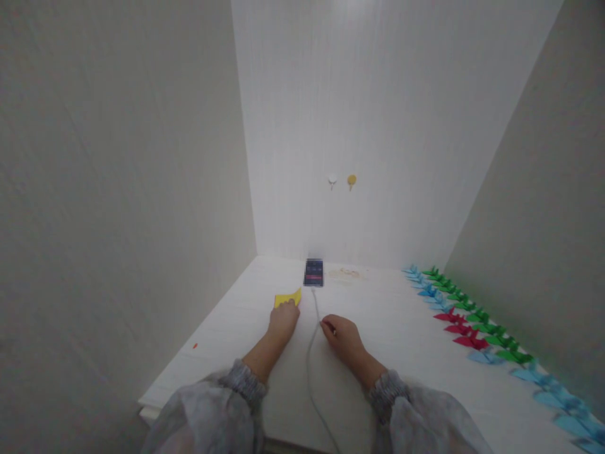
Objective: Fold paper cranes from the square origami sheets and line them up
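Observation:
My left hand [284,318] is on a sheet of yellow paper [287,297], its fingers curled over the near edge. The paper's right corner lifts off the white table. My right hand [343,336] is closed in a pinch at a thin white cable [309,362], which bends at the fingertips. Up at the back of the table, the cable meets the near end of a phone [314,272] with a dark, blurred screen. Whatever else may be inside my right fingers is hidden.
Rows of folded paper cranes in green [489,330], red [470,340] and light blue [551,392] line the table's right side. A small orange scrap [195,345] lies at the left. Walls enclose the table; a white hook [332,180] and yellow hook [351,180] hang behind.

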`<state>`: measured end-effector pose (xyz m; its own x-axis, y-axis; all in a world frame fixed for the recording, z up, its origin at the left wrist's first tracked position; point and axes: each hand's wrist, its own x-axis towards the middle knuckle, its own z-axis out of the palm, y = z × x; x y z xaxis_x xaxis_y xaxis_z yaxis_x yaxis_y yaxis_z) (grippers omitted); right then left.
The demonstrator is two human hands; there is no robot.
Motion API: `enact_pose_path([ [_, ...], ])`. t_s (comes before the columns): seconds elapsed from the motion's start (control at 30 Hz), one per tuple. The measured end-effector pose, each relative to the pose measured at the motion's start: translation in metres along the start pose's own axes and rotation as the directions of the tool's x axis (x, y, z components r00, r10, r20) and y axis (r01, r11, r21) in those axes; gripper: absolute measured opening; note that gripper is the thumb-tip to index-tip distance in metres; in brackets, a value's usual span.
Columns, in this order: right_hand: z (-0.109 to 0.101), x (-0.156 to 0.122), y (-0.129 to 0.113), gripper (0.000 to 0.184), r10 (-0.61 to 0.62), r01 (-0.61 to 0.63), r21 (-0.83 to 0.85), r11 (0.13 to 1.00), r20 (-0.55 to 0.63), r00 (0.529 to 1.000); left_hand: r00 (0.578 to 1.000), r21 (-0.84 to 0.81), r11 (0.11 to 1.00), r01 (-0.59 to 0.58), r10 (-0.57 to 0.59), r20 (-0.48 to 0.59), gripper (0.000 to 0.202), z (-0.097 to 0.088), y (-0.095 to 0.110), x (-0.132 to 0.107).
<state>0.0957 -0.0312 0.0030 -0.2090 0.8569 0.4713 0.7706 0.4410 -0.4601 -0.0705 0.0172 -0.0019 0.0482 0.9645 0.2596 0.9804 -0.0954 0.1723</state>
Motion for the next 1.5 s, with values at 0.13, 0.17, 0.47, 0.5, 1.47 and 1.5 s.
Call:
enact_pose_path([
  [0.13,0.002,0.007,-0.002,0.022,-0.001,0.002,0.057,0.998,-0.016,1.000,0.998,-0.173,0.984,0.031,-0.040,-0.049,0.033,-0.015,-0.009,0.002],
  [0.17,0.003,0.010,-0.003,0.023,0.007,-0.004,0.097,0.995,-0.024,1.000,0.997,-0.260,0.965,0.015,-0.034,-0.070,0.032,-0.017,-0.008,0.002],
  [0.47,0.020,0.020,-0.008,0.055,0.212,-0.056,0.562,0.825,-0.217,0.953,0.997,-0.939,0.342,-0.044,-0.044,-0.063,0.032,-0.019,0.024,-0.007],
  [0.5,0.020,0.020,-0.006,0.058,0.245,-0.069,0.561,0.825,-0.244,0.938,0.998,-0.962,0.272,-0.004,-0.058,-0.021,0.033,-0.019,0.025,-0.007],
  [1.47,-0.003,0.016,0.011,0.029,0.580,-0.186,0.808,0.558,-0.220,0.784,0.976,-0.968,-0.151,0.200,0.116,0.183,0.042,-0.027,0.028,-0.012],
  [1.5,-0.002,0.015,0.011,0.028,0.582,-0.198,0.791,0.579,-0.231,0.779,0.977,-0.967,-0.159,0.198,0.115,0.181,0.041,-0.026,0.027,-0.012],
])
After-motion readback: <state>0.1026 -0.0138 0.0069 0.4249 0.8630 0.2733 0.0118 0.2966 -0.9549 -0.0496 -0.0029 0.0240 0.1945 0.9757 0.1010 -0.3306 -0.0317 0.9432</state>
